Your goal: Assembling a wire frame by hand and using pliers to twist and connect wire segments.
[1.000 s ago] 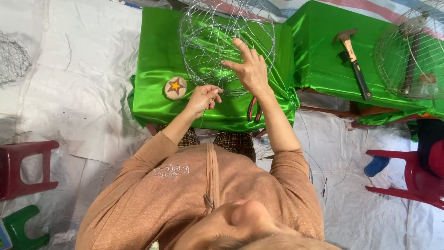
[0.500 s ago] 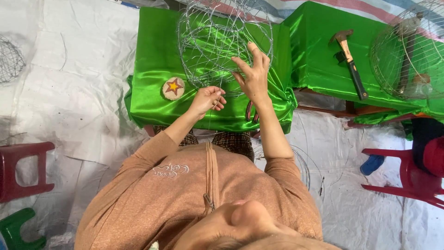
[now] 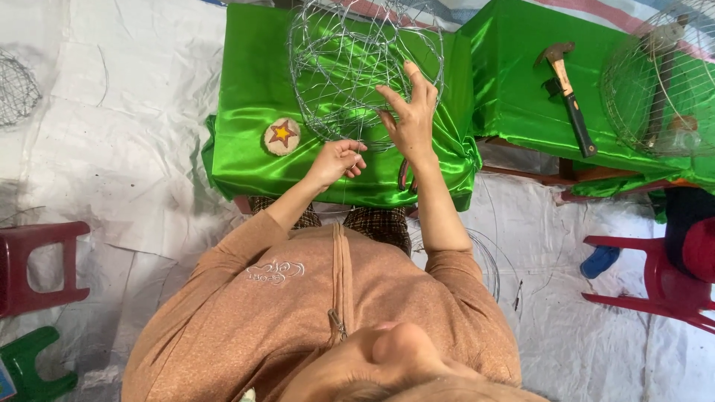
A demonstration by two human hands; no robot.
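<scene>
Since a second ago our right hand [image 3: 408,112] has lifted, fingers spread against the wire basket frame [image 3: 365,67]. Below the frame, our left hand [image 3: 339,158] is curled, apparently pinching a thin wire.

Seen from above: a long-sleeved, tan-brown knit top with a faint shimmer, sleeves reaching down to the wrists. A zip running down the middle of the front, small metal pull hanging near the collar. Pale embroidered emblem stitched on the chest beside the zip. Dark checked trousers, brown and black, showing below the hem of the top. Left hand [image 3: 339,160] and right hand [image 3: 408,119] both bare: no gloves, rings, watch or bracelets visible.
</scene>
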